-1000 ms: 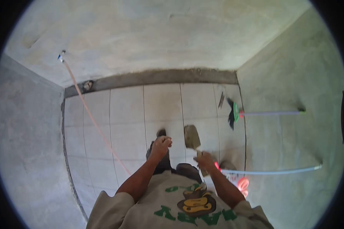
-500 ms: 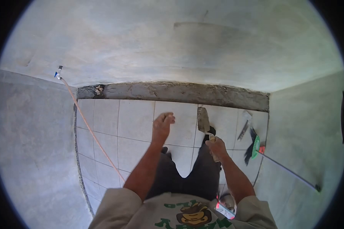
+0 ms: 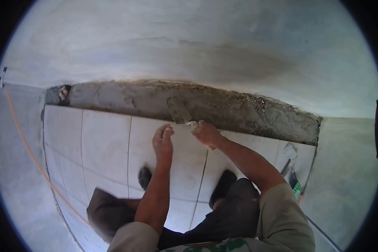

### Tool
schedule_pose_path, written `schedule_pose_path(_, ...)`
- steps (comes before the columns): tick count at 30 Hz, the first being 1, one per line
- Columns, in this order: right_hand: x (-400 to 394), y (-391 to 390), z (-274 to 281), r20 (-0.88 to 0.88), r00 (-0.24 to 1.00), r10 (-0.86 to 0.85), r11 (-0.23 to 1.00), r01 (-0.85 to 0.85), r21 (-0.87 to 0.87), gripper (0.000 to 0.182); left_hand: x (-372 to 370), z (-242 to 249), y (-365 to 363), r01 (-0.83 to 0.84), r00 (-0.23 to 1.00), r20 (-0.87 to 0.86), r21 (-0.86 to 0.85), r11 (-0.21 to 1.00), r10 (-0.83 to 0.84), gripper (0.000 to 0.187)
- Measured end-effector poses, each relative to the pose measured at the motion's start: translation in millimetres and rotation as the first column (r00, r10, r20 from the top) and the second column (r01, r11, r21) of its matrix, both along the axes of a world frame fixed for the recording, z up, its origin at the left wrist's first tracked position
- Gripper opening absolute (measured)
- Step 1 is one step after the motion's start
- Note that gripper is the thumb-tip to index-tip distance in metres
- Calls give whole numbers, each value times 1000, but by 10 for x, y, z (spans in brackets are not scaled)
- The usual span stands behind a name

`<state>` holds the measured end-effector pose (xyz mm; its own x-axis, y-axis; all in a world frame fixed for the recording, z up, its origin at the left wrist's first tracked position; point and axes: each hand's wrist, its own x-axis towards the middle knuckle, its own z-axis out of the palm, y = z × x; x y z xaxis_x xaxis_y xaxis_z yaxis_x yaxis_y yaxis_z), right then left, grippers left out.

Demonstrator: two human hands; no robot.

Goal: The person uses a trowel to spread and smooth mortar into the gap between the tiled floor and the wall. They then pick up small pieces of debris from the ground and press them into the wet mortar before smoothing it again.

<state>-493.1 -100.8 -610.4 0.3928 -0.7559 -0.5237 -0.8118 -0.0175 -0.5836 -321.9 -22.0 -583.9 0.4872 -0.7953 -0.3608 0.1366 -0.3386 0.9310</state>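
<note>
My right hand [image 3: 206, 133] is closed round the handle of a trowel [image 3: 179, 111]. The trowel's mortar-smeared blade points away from me, over the strip of grey mortar [image 3: 143, 101] between the floor tiles and the far wall. Just left of the handle, my left hand [image 3: 163, 140] hovers over the white tiles [image 3: 107, 134], its fingers loosely bent and nothing in them. The mortar strip looks rough and darker near the blade, with a crumbly patch towards its right end.
An orange hose [image 3: 28, 149] runs from a wall tap [image 3: 1, 79] down the left side. At right lie a scraper-like tool [image 3: 289, 153] and a green broom [image 3: 296, 187] with a long handle. Bare plastered walls [image 3: 344, 159] close in the floor. My shoes [image 3: 223, 185] stand on the tiles.
I have bent down closer to the floor, knees folded. My right hand has carried the trowel forward and left, from over the tiles to the mortar strip. My left hand stays empty.
</note>
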Motion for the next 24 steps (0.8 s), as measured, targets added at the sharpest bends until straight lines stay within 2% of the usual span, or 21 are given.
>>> schedule_pose_path(2, -10, -133, -224, 124, 991, -52, 986, 31, 166, 51, 91, -230, -154, 9, 997, 75, -18, 1000, -7, 27)
schedule_pose_path(6, -193, -203, -420, 194, 974, -114, 990, 97, 98, 49, 138, -598, -182, 34, 983, 183, -19, 999, -30, 25)
schedule_pose_path(8, -340, -178, -325, 304, 866, -397, 892, 285, 352, 45, 120, -641, -137, 25, 982, 187, 12, 1000, -27, 25)
schedule_pose_path(12, -980, -143, -460, 282, 878, -388, 915, 329, 234, 43, -74, -812, -181, 51, 981, 181, 94, 994, -68, 24)
schedule_pose_path(14, -1220, -53, -366, 268, 801, -535, 831, 443, 335, 39, -252, -905, -294, 60, 982, 168, 122, 991, -81, 24)
schedule_pose_path(16, -1430, 37, -327, 261, 758, -598, 789, 498, 361, 38, -517, -904, -452, 181, 934, 313, 9, 983, -175, 22)
schedule_pose_path(19, -1759, 221, -310, 247, 673, -697, 708, 591, 386, 35, -844, -961, -602, 256, 932, 273, -32, 966, -238, 21)
schedule_pose_path(24, -2160, 353, -290, 199, 586, -785, 611, 681, 405, 32, -992, -987, -585, 256, 940, 235, -1, 967, -248, 20)
